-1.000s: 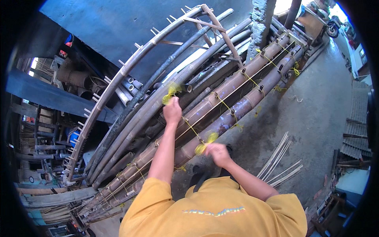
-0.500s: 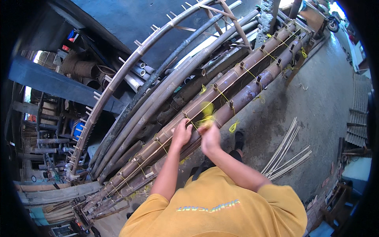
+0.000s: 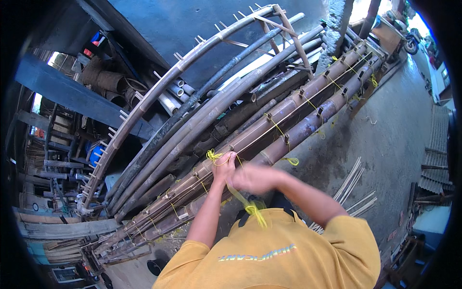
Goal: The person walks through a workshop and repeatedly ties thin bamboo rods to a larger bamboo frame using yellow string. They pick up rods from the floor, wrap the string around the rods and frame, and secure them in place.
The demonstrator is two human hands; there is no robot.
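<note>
Two long brown bamboo poles (image 3: 284,107) run diagonally side by side, with dark pegs along them and yellow string tied across the gap. At the pole on the left side, my left hand (image 3: 223,166) is closed, its fingers pinched together beside loops of yellow string (image 3: 213,155). Close to its right, my right hand (image 3: 254,178) is smeared by motion, so its fingers cannot be made out. Below it dangles a bundle of yellow string (image 3: 255,212) in front of my shirt, its strand rising toward both hands. A thin split bamboo strip (image 3: 315,88) lies along the left pole.
A curved bamboo frame with short pegs (image 3: 139,108) stands at the left, with thick bamboo poles (image 3: 211,111) stacked beside it. Thin bamboo strips (image 3: 347,185) lie on the concrete floor (image 3: 370,149) at the right. A blue beam (image 3: 82,91) crosses the far left.
The yellow string bundle, earlier up at my right hand over the poles, now hangs below the hands. My right hand has moved down and nearer; yellow loops now show beside my left hand.
</note>
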